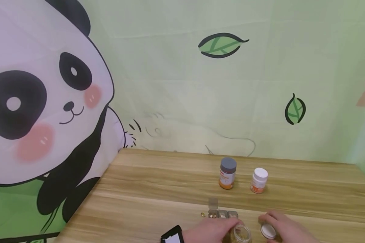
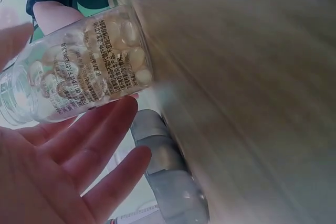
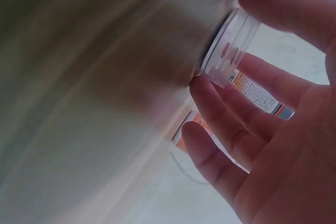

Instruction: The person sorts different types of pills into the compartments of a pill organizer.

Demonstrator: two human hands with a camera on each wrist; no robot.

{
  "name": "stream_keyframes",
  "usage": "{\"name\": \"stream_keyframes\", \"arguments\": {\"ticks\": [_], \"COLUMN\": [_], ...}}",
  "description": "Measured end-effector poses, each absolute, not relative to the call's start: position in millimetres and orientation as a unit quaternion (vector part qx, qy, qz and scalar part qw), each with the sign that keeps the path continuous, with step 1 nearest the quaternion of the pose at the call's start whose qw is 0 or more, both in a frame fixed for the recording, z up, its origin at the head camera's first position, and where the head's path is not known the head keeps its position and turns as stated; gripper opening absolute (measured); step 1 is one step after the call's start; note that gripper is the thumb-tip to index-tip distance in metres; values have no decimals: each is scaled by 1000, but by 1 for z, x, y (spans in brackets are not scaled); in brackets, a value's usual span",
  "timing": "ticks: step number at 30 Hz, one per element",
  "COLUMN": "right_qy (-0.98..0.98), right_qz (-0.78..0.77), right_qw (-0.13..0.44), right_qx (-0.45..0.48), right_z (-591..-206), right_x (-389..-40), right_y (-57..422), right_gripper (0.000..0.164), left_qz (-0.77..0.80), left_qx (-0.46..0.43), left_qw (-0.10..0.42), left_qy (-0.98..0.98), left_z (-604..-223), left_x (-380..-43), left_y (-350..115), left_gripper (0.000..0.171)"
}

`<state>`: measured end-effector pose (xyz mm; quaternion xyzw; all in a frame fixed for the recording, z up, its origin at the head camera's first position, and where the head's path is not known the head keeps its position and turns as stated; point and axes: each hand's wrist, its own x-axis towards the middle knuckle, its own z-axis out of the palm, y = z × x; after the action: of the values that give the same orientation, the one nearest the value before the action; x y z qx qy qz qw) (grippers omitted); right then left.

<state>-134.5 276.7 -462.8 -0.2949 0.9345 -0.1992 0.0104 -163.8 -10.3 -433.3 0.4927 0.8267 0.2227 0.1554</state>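
At the bottom of the head view my left hand [image 1: 211, 230] holds an open clear jar [image 1: 241, 233] by its side. Printed text and many pale gold softgels show through the jar [image 2: 86, 64] in the left wrist view. My right hand [image 1: 287, 227] pinches a round white lid [image 1: 268, 231] between thumb and fingertips; in the right wrist view the lid [image 3: 227, 48] is at the tabletop. Just beyond the left hand sits a small grey pill organizer [image 1: 222, 214], its left compartment open with softgels inside. One loose softgel [image 1: 202, 214] lies left of it.
Farther back stand a grey-capped bottle [image 1: 227, 173] and a shorter white-capped bottle [image 1: 259, 180], both upright on the wooden table [image 1: 158, 179]. A fabric backdrop [image 1: 170, 67] with a panda hangs behind the table edge. A black watch [image 1: 172, 235] is on the left wrist.
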Motion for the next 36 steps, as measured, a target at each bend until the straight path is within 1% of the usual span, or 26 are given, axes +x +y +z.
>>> {"name": "stream_keyframes", "arguments": {"ticks": [4,9,10,12,16,17,19,21,24,27,30,32,33,34,36], "right_qy": [929,914,907,891,856,847,831,817,797,789,784,778,776,774,773], "right_qz": [-217,-291,-311,-347,-343,-341,-350,-373,-416,-442,-456,-462,-465,-470,-478], "right_qw": [30,68,58,14,-136,-160,-180,-172,-138,-117,-117,-122,-123,-122,-115], "right_qx": [-297,-274,-277,-291,-363,-375,-393,-405,-415,-411,-405,-408,-409,-408,-401], "right_z": [-461,-454,-451,-444,-426,-421,-413,-406,-402,-404,-411,-417,-420,-422,-426], "right_x": [-135,-135,-134,-133,-130,-129,-127,-125,-123,-121,-120,-120,-120,-120,-120], "right_y": [276,271,268,260,239,233,223,215,208,206,206,207,208,208,210], "right_gripper": [37,32,32,35,51,54,55,51,44,42,42,42,42,42,41], "left_qz": [225,234,231,227,215,216,217,221,224,224,222,218,214,212,211], "left_qx": [494,494,496,499,501,499,497,496,495,490,473,470,472,468,466], "left_qw": [143,151,148,145,143,148,155,158,155,153,171,178,175,180,184], "left_qy": [828,824,824,824,826,826,826,825,825,829,835,837,837,839,839], "left_z": [-431,-432,-432,-431,-426,-426,-432,-448,-477,-491,-463,-448,-447,-436,-436], "left_x": [-162,-161,-161,-161,-162,-162,-166,-173,-184,-190,-179,-173,-172,-167,-168], "left_y": [-11,-11,-11,-11,-11,-11,-10,-8,-5,-3,-6,-8,-9,-10,-9], "left_gripper": [54,51,51,51,52,52,51,50,48,47,47,48,49,51,52]}}
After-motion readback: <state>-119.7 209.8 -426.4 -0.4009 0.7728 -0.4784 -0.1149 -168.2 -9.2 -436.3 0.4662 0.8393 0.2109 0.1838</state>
